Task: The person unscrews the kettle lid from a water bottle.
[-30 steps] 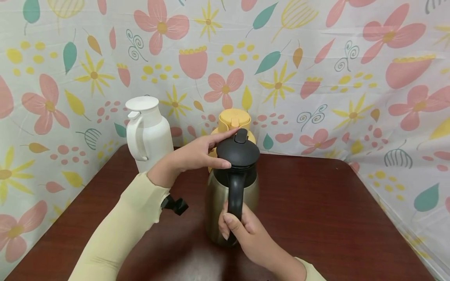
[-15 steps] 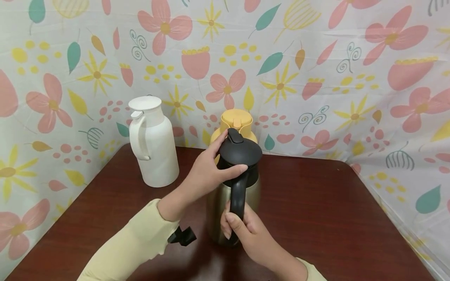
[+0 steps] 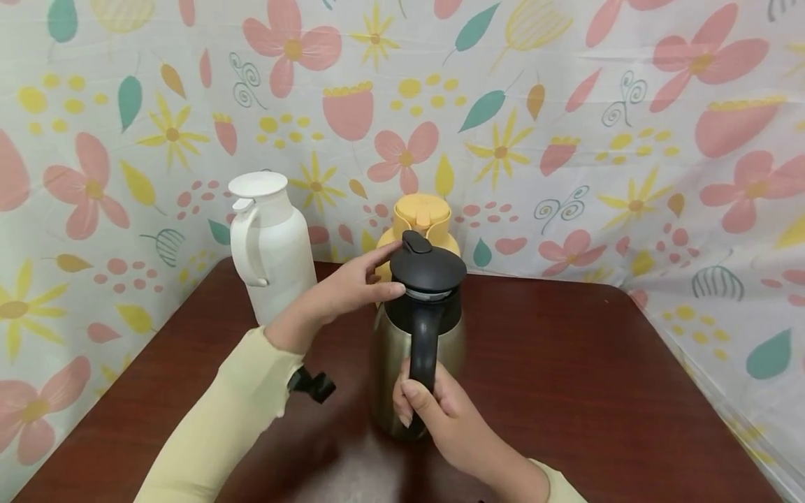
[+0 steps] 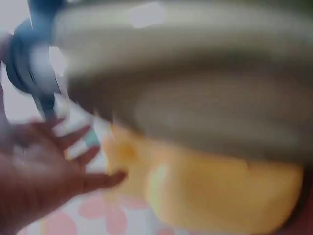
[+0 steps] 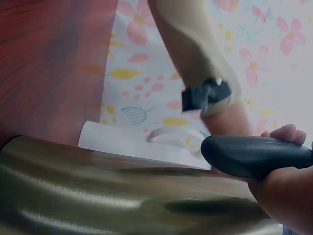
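Observation:
A steel vacuum jug (image 3: 385,363) with a black lid (image 3: 428,271) and black handle stands near the middle of the table. My right hand (image 3: 434,412) grips the handle (image 5: 249,152), fingers and thumb curled round it. At the left side of the lid is my left hand (image 3: 352,283), thumb tip and index fingertip right at its edge. In the blurred left wrist view that hand's fingers (image 4: 105,181) look straight and spread. A pale ring (image 3: 428,295) shows between the lid and the jug's neck.
Behind the steel jug stands a yellow jug (image 3: 423,209), largely hidden. A white jug (image 3: 283,251) is at the back left, partly covered by my left arm. A flowered cloth (image 3: 566,175) hangs behind the dark red table (image 3: 566,377).
The lid has turned a little to the left, and a pale ring now shows under it. My left hand swung forward over the lid, then back left. My right hand keeps its grip.

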Available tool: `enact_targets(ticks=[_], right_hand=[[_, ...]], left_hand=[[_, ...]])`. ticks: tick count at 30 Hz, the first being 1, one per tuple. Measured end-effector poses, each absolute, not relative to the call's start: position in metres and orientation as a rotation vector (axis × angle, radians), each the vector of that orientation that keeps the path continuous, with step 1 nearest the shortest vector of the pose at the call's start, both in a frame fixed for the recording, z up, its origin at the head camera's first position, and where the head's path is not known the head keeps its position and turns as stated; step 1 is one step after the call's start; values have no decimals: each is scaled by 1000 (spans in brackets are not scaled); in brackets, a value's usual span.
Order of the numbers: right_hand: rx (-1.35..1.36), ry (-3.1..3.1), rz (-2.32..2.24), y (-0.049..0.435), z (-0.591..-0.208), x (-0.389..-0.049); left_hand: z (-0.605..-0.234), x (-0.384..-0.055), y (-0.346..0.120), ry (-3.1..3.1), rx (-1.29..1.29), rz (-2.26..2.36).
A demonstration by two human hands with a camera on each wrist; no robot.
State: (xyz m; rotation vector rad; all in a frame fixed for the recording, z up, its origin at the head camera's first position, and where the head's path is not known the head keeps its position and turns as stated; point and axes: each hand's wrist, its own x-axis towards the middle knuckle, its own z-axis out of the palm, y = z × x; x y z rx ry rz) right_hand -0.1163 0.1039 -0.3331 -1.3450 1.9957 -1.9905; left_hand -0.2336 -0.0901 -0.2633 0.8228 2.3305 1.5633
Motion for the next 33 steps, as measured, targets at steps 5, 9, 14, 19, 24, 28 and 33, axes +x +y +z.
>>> enact_targets(ticks=[5,9,14,19,24,28,33], right_hand=[[-1374,1996,-1983,103,-334,-117],[-1374,1991,-1977,102,-334,-117],[-1362,1986,-1985,103,-333,-117],[-1356,1978,-1994,103,-333,-116],[-1344,1955,-2002,103,-334,-116],[-1339,1954,-2005,103,-333,-116],[-1332,1955,-2008,104,-333,-116]], left_hand=[[-266,-265,-93,2049,1038,1526],[-265,-278,-88,1887,1240,1525],[-262,-279,-83,1883,1216,1506],[-265,-270,-77,1837,1194,1594],[-269,-256,-68,1853,1178,1766],[-270,-246,-64,1905,1158,1861],[-272,-236,-64,1984,1051,1892]])
